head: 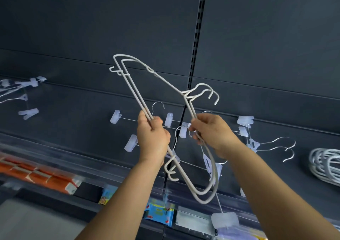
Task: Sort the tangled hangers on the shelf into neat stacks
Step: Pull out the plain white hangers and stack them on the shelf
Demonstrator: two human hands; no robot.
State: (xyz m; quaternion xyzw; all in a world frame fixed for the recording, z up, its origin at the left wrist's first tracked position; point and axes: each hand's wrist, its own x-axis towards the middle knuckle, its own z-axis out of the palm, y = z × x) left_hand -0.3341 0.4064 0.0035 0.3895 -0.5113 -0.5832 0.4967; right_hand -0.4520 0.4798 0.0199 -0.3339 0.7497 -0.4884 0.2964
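Left hand (153, 138) curls round the straight lower bars of two white hangers (161, 78), and the right hand (211, 131) pinches their sloping arms just below the hooks, so the pair is held up in the air between both hands. Behind and below the hands lies the dark shelf (73, 96), carrying loose clip hangers (169, 119) directly beyond the knuckles, more clips (29, 113) far to the left of the left hand, and a stack of white hangers (325, 164) well right of the right hand, cut off by the frame edge. A slotted upright (197, 37) rises above the hands. Under the wrists, orange packets (42, 175) and blue packs (158, 213) are blurred.
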